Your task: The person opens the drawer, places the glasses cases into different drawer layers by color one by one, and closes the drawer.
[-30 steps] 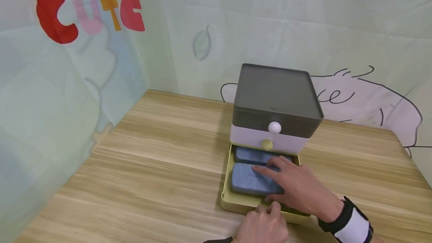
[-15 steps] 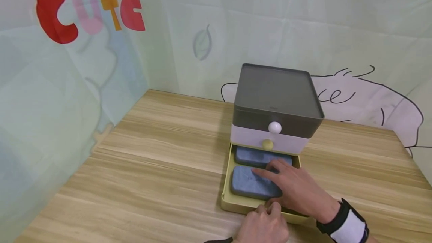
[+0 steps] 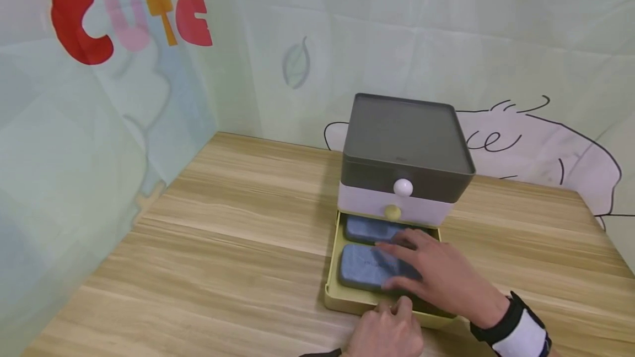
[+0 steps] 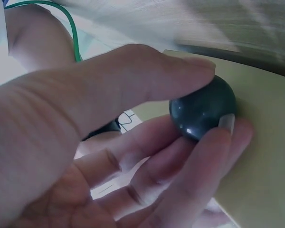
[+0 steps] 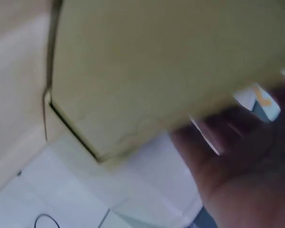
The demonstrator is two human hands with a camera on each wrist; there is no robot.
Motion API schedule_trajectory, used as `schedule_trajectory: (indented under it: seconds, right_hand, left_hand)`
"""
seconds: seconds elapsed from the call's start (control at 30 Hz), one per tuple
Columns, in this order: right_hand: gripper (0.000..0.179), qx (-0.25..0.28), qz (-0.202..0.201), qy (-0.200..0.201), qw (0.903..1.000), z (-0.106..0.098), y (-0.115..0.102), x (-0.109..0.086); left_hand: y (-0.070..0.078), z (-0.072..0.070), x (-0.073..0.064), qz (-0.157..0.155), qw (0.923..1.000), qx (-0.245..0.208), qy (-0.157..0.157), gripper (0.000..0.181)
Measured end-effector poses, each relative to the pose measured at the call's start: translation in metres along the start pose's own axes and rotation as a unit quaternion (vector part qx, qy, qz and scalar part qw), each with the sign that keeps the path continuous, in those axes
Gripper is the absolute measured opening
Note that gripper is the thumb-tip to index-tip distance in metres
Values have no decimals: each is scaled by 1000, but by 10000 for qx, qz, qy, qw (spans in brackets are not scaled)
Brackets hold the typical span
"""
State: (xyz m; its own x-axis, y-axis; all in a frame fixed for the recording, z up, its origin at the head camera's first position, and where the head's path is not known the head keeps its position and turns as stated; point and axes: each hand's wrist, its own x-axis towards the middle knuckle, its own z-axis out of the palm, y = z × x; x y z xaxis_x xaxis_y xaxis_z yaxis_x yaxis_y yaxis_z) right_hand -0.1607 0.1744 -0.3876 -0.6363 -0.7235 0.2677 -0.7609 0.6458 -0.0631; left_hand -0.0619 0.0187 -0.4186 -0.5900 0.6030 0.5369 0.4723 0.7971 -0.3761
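A yellow bottom drawer (image 3: 333, 285) is pulled out of a small stacked drawer unit. My left hand (image 3: 386, 332) is at its front; in the left wrist view, thumb and fingers pinch a dark, glossy round knob (image 4: 202, 109) on the drawer front. Two blue, rounded rectangular cases lie in the drawer, the front case (image 3: 364, 266) ahead of the back case (image 3: 369, 227). Over the right part of the front case is my right hand (image 3: 441, 274), its fingers and thumb spread apart. It hides the right end of both cases.
Above the drawer are a lilac drawer (image 3: 362, 197) with a yellow-green knob (image 3: 392, 212) and a dark grey top drawer (image 3: 369, 175) with a white knob (image 3: 403, 187). The unit stands on a wood-grain table (image 3: 238, 247), backed by a printed cloth (image 3: 377, 43).
The front blue case has come down slightly and lies flatter in the drawer. My right thumb has moved up from the case's front edge. The left hand stays at the knob.
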Motion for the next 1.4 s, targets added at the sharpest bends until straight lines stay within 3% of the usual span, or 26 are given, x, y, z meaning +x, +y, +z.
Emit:
schedule_trajectory:
  seconds: [0.13, 0.2, 0.3, 0.4, 0.5, 0.6, 0.77, 0.87, 1.1, 1.4]
  right_hand:
    - [30, 256, -15, 1083, 9938, -18, 4, 6]
    - [32, 365, -24, 1710, 9846, -28, 6, 10]
    - [46, 463, 85, 2638, 9634, -42, 8, 13]
    - [49, 563, 371, 3446, 9363, -52, 11, 16]
    - [45, 675, 757, 3918, 9145, -58, 15, 18]
    - [34, 804, 1227, 4018, 9039, -59, 19, 19]
    - [51, 1045, 1753, 3721, 9055, -56, 25, 18]
    - [50, 1259, 1816, 3736, 9009, -53, 29, 18]
    - [37, 1476, 1776, 4210, 8772, -48, 38, 21]
    - [32, 1615, 1705, 4324, 8706, -47, 42, 21]
  left_hand:
    - [0, -1, 1, -13, 10000, 0, 63, 67]
    - [0, -1, 1, -35, 10000, 7, 92, 66]
    - [1, 0, 1, -100, 9997, 13, 223, 66]
    - [2, 1, 1, -145, 9993, 28, 340, 65]
    - [2, 1, 0, -143, 9992, 45, 367, 64]
    - [2, 2, -1, -151, 9991, 91, 382, 64]
    - [3, 4, -1, -221, 9984, 158, 504, 62]
    - [3, 4, -1, -234, 9981, 156, 541, 62]
    - [2, 2, 0, -157, 9995, 106, 269, 64]
    - [4, 4, 1, -371, 9976, 192, 559, 64]
